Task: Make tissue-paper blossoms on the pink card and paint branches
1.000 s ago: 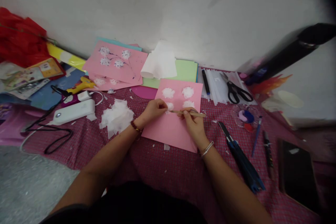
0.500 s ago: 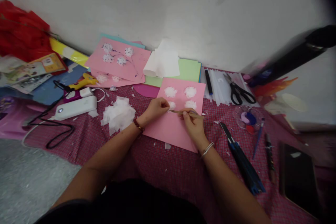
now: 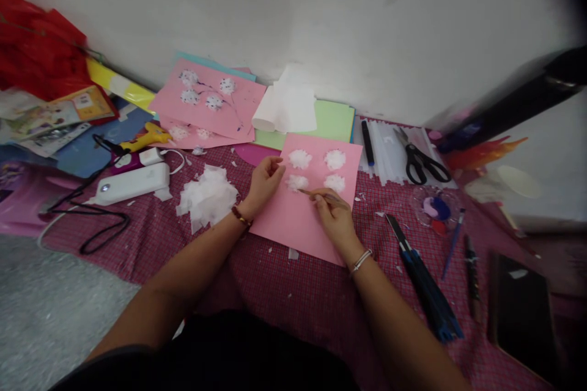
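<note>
**Stick tip at a paper tuft**

Head view: the right hand (image 3: 334, 217) has its grip closed on a thin wooden stick (image 3: 316, 194), whose tip meets the near-left of four white tufts (image 3: 297, 182) on a pink sheet (image 3: 298, 223). The left hand (image 3: 262, 180) rests at the sheet's left edge, grip loose, with nothing visible in it. The sheet lies on a red checked cloth (image 3: 284, 293), between a tissue pile (image 3: 207, 195) and a blue cutter (image 3: 424, 281).

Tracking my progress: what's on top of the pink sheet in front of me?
Four white tufts, left hand, right hand holding a stick; beneath the hands is hidden.
</note>
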The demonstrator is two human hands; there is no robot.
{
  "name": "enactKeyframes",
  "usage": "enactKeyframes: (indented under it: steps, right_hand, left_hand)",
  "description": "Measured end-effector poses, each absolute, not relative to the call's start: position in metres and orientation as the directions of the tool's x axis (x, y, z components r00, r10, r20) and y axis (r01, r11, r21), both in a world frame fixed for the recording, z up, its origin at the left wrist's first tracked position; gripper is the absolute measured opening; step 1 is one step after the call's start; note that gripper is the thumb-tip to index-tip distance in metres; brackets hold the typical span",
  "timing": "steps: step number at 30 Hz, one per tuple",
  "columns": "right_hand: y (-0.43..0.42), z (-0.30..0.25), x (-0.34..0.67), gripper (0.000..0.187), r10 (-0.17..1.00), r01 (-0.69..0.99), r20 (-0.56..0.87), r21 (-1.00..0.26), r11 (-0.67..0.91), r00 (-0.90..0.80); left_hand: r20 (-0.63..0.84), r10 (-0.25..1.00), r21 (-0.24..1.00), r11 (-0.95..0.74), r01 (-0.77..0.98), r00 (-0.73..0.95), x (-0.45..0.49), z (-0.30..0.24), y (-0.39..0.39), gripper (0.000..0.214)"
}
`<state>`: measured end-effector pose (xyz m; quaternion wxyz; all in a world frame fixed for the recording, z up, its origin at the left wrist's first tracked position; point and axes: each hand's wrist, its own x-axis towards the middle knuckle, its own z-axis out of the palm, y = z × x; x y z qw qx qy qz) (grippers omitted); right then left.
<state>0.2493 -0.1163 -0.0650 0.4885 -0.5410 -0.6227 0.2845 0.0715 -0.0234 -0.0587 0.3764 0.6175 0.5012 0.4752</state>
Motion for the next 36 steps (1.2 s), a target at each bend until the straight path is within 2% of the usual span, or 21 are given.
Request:
enactKeyframes:
  steps: [8, 10, 13, 16, 18, 20, 22, 24, 25, 26, 28, 31, 34, 36]
  right_hand:
    - [-0.116, -0.066, 0.248, 0.02, 0.953, 0.398, 0.299, -0.881, 0.256, 0.047]
    - [-0.117, -0.064, 0.248, 0.019, 0.951, 0.322, 0.288, -0.916, 0.239, 0.115]
    - [-0.118, -0.064, 0.251, 0.018, 0.92, 0.152, 0.237, -0.968, 0.198, 0.313]
    - [-0.117, -0.067, 0.256, 0.017, 0.915, 0.049, 0.179, -0.984, 0.173, 0.361]
    - [-0.116, -0.07, 0.258, 0.016, 0.927, 0.029, 0.15, -0.988, 0.149, 0.345]
    - [-0.116, -0.071, 0.259, 0.016, 0.938, 0.029, 0.152, -0.988, 0.151, 0.311]
    - [-0.117, -0.07, 0.259, 0.016, 0.942, 0.036, 0.171, -0.985, 0.168, 0.287]
    - [-0.118, -0.068, 0.259, 0.016, 0.944, 0.056, 0.177, -0.984, 0.168, 0.279]
    - [-0.119, -0.066, 0.259, 0.017, 0.944, 0.07, 0.178, -0.984, 0.165, 0.278]
    - [-0.119, -0.065, 0.258, 0.017, 0.945, 0.079, 0.178, -0.984, 0.162, 0.274]
    - [-0.119, -0.063, 0.257, 0.017, 0.947, 0.074, 0.176, -0.984, 0.162, 0.267]
    - [-0.118, -0.064, 0.256, 0.016, 0.95, 0.048, 0.173, -0.985, 0.167, 0.258]
    - [-0.117, -0.065, 0.255, 0.015, 0.953, 0.023, 0.15, -0.988, 0.15, 0.264]
    - [-0.117, -0.066, 0.256, 0.015, 0.951, 0.006, 0.137, -0.99, 0.141, 0.278]
  left_hand:
    - [0.184, 0.982, 0.947, -0.189, 0.258, 0.045, 0.07, -0.065, -0.023, 0.021]
    - [0.169, 0.985, 0.956, -0.173, 0.237, 0.036, 0.07, -0.067, -0.021, 0.021]
    - [0.133, 0.991, 0.967, -0.133, 0.218, 0.016, 0.071, -0.07, -0.017, 0.02]
    - [0.146, 0.989, 0.94, -0.147, 0.309, 0.026, 0.071, -0.06, -0.019, 0.021]
    - [0.279, 0.949, 0.841, -0.315, 0.441, 0.146, 0.071, -0.04, -0.031, 0.02]
    - [0.416, 0.797, 0.623, -0.601, 0.501, 0.439, 0.073, -0.012, -0.051, 0.013]
    - [0.395, 0.6, 0.4, -0.794, 0.458, 0.696, 0.071, 0.017, -0.073, 0.014]
    - [0.3, 0.488, 0.276, -0.867, 0.416, 0.819, 0.062, 0.038, -0.09, 0.019]
    - [0.259, 0.482, 0.253, -0.87, 0.422, 0.837, 0.053, 0.043, -0.095, 0.02]
    - [0.23, 0.503, 0.253, -0.858, 0.447, 0.833, 0.04, 0.045, -0.098, 0.02]
    - [0.219, 0.632, 0.305, -0.768, 0.563, 0.744, 0.007, 0.039, -0.096, 0.02]
    - [0.268, 0.853, 0.356, -0.52, 0.777, 0.448, -0.052, 0.018, -0.088, 0.016]
    - [0.186, 0.929, 0.318, -0.366, 0.875, 0.321, -0.098, -0.001, -0.082, 0.037]
    - [0.125, 0.948, 0.341, -0.317, 0.885, 0.292, -0.113, -0.006, -0.08, 0.025]
